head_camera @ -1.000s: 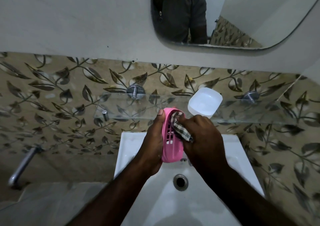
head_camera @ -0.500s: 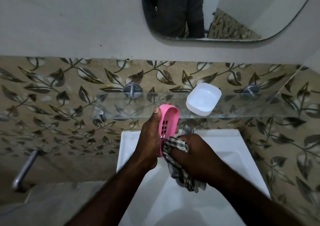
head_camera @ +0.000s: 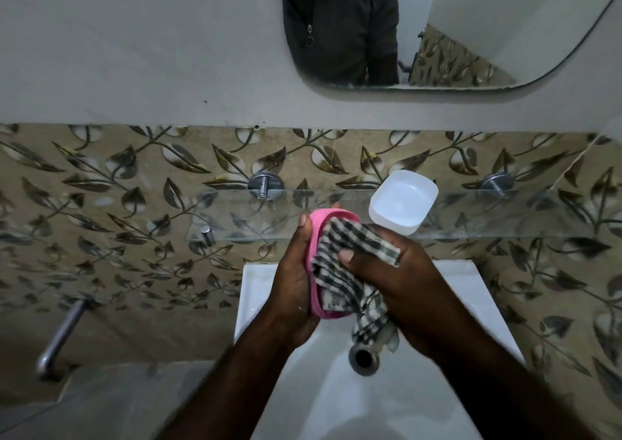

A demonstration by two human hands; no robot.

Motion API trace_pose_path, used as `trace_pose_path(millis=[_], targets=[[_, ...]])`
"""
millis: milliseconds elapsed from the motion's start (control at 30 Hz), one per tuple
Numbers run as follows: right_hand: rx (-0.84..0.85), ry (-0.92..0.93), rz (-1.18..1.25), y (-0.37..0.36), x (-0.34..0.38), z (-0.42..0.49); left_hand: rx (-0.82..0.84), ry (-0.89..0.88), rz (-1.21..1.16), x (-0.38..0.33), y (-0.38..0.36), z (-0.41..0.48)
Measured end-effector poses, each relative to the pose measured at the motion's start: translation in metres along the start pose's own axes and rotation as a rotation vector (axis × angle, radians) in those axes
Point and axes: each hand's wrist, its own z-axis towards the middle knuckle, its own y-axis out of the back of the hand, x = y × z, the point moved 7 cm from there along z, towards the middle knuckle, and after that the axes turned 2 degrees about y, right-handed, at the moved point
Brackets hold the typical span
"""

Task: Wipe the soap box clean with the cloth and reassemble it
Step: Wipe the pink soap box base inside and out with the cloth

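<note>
My left hand [head_camera: 296, 278] grips the pink slotted soap-box tray [head_camera: 316, 234], holding it upright on its edge above the basin. My right hand [head_camera: 400, 281] holds a black-and-white checked cloth [head_camera: 350, 254] and presses it into the tray's inner face; the cloth covers most of the tray and its tail hangs down toward the drain. The white soap-box part [head_camera: 404, 202] lies open side up on the glass shelf [head_camera: 505, 214], just right of my hands.
A white wash basin [head_camera: 471, 288] with a metal drain [head_camera: 363, 357] lies below my hands. Leaf-patterned tiles cover the wall, with a mirror [head_camera: 471, 18] above. A metal pipe [head_camera: 62, 335] sticks out at lower left.
The cloth has moved up from below the tray and now covers its inner face. Both hands have shifted slightly, the tray turned more toward me.
</note>
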Motion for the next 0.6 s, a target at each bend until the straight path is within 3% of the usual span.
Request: trace_pose_path(millis=[67,200,300,400,467,600], targets=[[-0.068,0.047,-0.115,0.018,0.01,0.0,0.018,0.044,-0.056,0.009,0.0,-0.002],[-0.147,0.279,-0.619,0.021,0.02,0.002,0.014,0.072,-0.047,0.017,0.002,-0.001],[-0.026,0.427,-0.873,-0.011,0.012,-0.01,-0.014,0.102,-0.056,0.015,0.003,-0.002],[0.215,0.476,-0.987,-0.03,-0.006,-0.026,-0.073,0.095,-0.051,0.01,0.019,-0.003],[0.256,0.476,-1.038,-0.025,-0.011,-0.028,-0.099,0.07,-0.037,0.01,0.025,-0.003],[-0.056,0.536,-0.943,-0.003,0.018,-0.008,-0.016,0.079,-0.036,0.021,0.009,-0.004]])
